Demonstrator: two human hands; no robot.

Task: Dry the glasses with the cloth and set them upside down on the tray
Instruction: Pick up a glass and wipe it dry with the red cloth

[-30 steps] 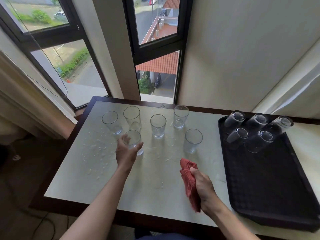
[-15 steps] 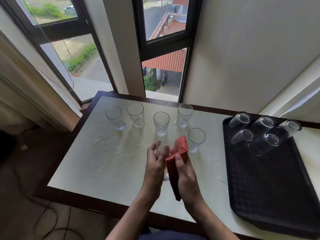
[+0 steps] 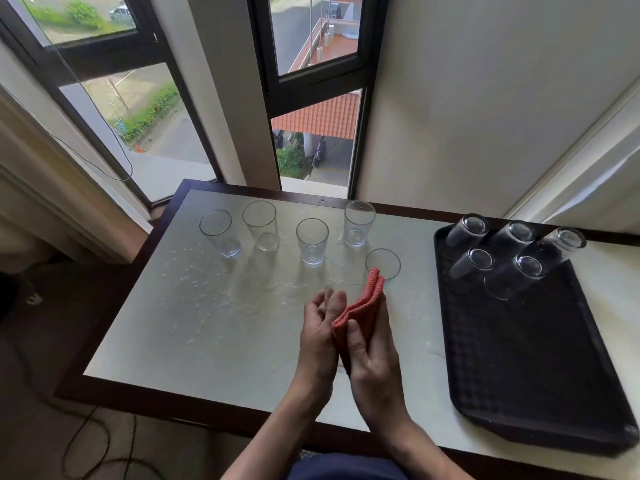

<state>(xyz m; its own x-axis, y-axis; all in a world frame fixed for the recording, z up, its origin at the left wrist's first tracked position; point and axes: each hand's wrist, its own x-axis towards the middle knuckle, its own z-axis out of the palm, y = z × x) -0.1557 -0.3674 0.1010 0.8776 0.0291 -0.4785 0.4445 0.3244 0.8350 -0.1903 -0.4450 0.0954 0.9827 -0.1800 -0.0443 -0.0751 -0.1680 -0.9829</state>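
Note:
My left hand (image 3: 320,327) and my right hand (image 3: 372,355) meet above the middle of the table. The red cloth (image 3: 363,306) is pressed between them, gripped by my right hand. My left hand holds a clear glass (image 3: 346,283) against the cloth. Only a faint rim line of that glass shows above my fingers. Several clear glasses stand upright at the table's far side, the nearest one (image 3: 382,265) just beyond the cloth. On the right lies the dark tray (image 3: 536,358), with several glasses upside down (image 3: 512,251) at its far end.
Water drops (image 3: 194,282) are spread over the left part of the white tabletop (image 3: 207,341). Dark-framed windows (image 3: 311,91) and a wall rise right behind the table. A cable (image 3: 86,441) lies on the floor to the left.
My left hand lifted a glass from the left group and carried it right to the cloth. My right hand raised the cloth against it; both hands now work together.

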